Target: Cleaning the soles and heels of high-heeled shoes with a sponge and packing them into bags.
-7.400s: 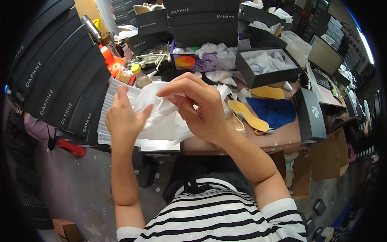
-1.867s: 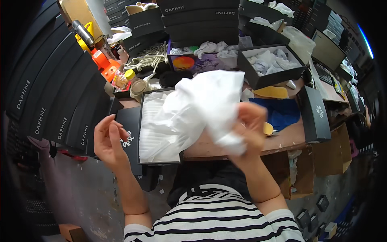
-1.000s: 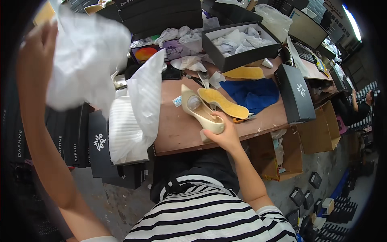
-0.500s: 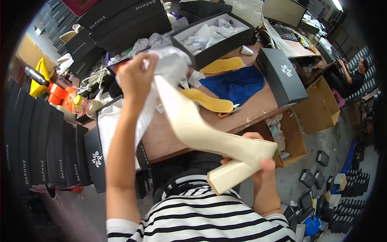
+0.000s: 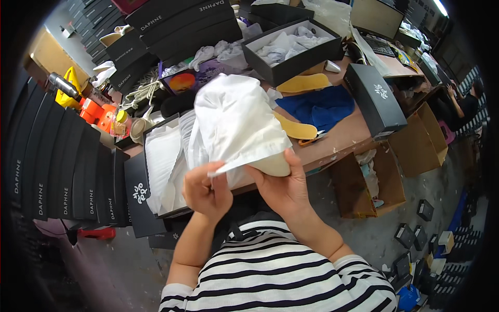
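Low in mid-frame, left hand [image 5: 207, 188] pinching the lower edge of white tissue paper [image 5: 236, 122], right hand [image 5: 283, 187] closed around a cream shoe [image 5: 271, 165] mostly wrapped in it. Just beyond, open black shoebox [image 5: 136, 190] lined with white paper at left centre; farther up right, yellow insole [image 5: 296, 130] and blue cloth [image 5: 322, 106] on the wooden table [image 5: 345, 138].

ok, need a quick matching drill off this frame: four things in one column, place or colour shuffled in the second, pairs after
Things:
1. white tissue paper
2. blue cloth
3. yellow insole
4. black lid

Descriptions:
A. lies on the bench's right edge, above the cardboard boxes
B. held up by both hands, wrapped round a cream shoe
C. lies on the bench just right of the paper bundle
D. spread on the bench below the open black box of paper

Pairs: 1-B, 2-D, 3-C, 4-A
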`<state>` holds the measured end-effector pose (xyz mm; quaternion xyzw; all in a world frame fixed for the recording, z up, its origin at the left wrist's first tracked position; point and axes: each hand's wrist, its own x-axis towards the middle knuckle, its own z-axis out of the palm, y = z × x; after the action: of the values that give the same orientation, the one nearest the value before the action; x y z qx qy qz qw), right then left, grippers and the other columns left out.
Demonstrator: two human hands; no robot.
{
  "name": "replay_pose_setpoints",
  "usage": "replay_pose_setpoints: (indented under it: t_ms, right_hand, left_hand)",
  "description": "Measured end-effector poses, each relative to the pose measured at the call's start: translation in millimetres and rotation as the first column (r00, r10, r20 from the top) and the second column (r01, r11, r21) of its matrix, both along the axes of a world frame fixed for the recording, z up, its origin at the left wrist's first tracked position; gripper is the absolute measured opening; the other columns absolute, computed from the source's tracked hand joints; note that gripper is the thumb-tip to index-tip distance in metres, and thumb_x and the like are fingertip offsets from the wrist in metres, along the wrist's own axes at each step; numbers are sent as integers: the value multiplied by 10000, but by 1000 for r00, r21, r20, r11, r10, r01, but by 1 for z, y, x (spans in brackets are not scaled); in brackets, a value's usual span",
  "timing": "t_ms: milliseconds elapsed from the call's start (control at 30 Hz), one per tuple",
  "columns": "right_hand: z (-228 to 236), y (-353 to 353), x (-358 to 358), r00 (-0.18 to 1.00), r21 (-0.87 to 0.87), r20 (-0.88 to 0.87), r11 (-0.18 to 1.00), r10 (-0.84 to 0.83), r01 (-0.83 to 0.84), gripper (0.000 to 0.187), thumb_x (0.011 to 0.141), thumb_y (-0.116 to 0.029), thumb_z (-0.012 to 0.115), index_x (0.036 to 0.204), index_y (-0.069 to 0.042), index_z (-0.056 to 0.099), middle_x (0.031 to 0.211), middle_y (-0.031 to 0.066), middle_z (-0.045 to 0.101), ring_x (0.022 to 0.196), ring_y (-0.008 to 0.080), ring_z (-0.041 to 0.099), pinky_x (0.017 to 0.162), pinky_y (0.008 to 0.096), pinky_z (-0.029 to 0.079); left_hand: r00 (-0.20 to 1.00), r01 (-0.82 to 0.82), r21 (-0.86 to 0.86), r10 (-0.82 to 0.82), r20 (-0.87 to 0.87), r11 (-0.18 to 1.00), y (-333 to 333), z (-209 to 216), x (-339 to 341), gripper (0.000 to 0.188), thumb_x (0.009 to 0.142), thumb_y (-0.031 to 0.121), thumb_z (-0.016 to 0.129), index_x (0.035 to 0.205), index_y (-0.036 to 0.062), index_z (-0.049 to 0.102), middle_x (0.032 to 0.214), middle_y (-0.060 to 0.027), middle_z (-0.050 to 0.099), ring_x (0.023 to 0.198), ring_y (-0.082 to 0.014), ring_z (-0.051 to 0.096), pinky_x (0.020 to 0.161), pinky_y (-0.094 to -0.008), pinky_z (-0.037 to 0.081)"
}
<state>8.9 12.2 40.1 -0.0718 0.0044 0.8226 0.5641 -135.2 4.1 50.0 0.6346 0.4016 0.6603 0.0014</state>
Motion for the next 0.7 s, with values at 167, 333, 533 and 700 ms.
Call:
replay_pose_setpoints:
  t_ms: [167, 333, 533, 700]
  right_hand:
    - [-9, 8, -33, 985, 93, 155, 994, -74, 60, 544, 825, -126, 602, 1302, -40, 356, 1281, 88, 468, 1228, 240, 402, 1052, 409, 298]
    - [-72, 31, -2, 985, 414, -31, 895, -168, 166, 389, 879, -249, 506, 1200, -34, 467, 1203, 93, 522, 1182, 221, 437, 1028, 402, 318]
    - [-79, 36, -17, 966, 254, 189, 959, -176, 124, 399, 873, -259, 507, 1202, -37, 466, 1200, 100, 520, 1173, 228, 443, 1021, 400, 323]
    - [-87, 30, -11, 929, 193, 329, 975, -168, 108, 408, 869, -267, 508, 1204, -39, 465, 1197, 106, 519, 1165, 234, 447, 1015, 398, 327]
  left_hand:
    - [982, 188, 178, -179, -65, 966, -31, -35, 2, 135, 865, 17, 509, 991, -1, 462, 591, -81, 564, 469, -184, 561, 452, -269, 446]
    - [862, 480, -553, -249, 442, 681, -68, -91, -12, 66, 863, 23, 517, 916, 20, 558, 605, -76, 546, 481, -102, 509, 453, -224, 393]
    - [941, -26, -207, -46, -336, 978, -11, 7, 1, 658, 610, 437, 709, 1133, 61, 577, 1257, -215, 416, 1135, -419, 358, 966, -498, 285]
    - [856, 79, -212, -175, -486, 974, 29, -27, 34, 304, 706, 283, 659, 949, 101, 645, 1239, -98, 520, 1273, -389, 346, 975, -689, 125]
